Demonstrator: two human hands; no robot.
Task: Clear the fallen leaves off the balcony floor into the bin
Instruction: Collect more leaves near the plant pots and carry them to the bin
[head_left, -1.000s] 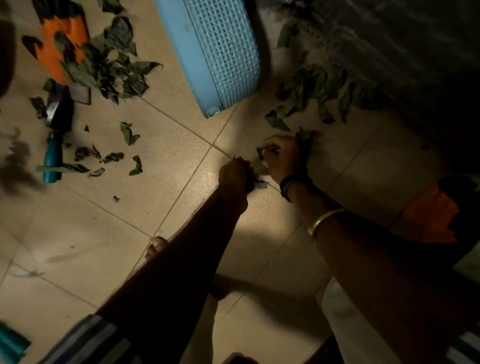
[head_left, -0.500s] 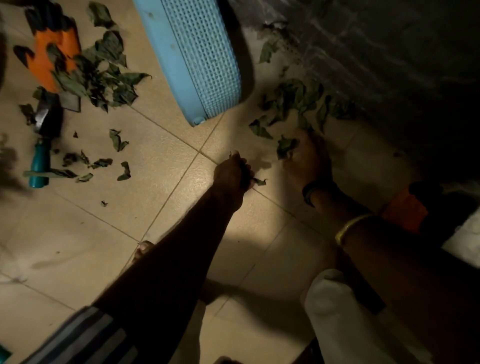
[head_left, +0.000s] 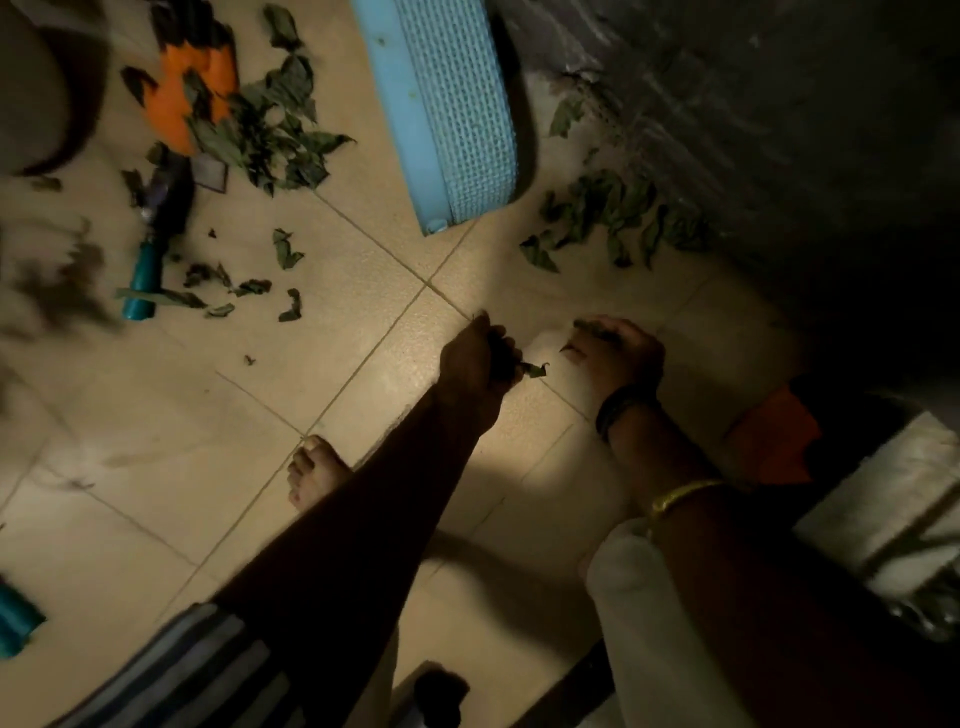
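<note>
Head view: left hand (head_left: 475, 358) fingers curl round a clump of leaves (head_left: 532, 369) over the floor (head_left: 363, 322); right hand (head_left: 615, 351) pinches more. Blue bin (head_left: 457, 119) lies near the floor's far edge.

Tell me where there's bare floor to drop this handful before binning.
Bare tile lies below the teal-handled trowel, left of the bare foot, and between left hand and blue bin. Crowded: leaves by the orange glove and leaves along the wall.
</note>
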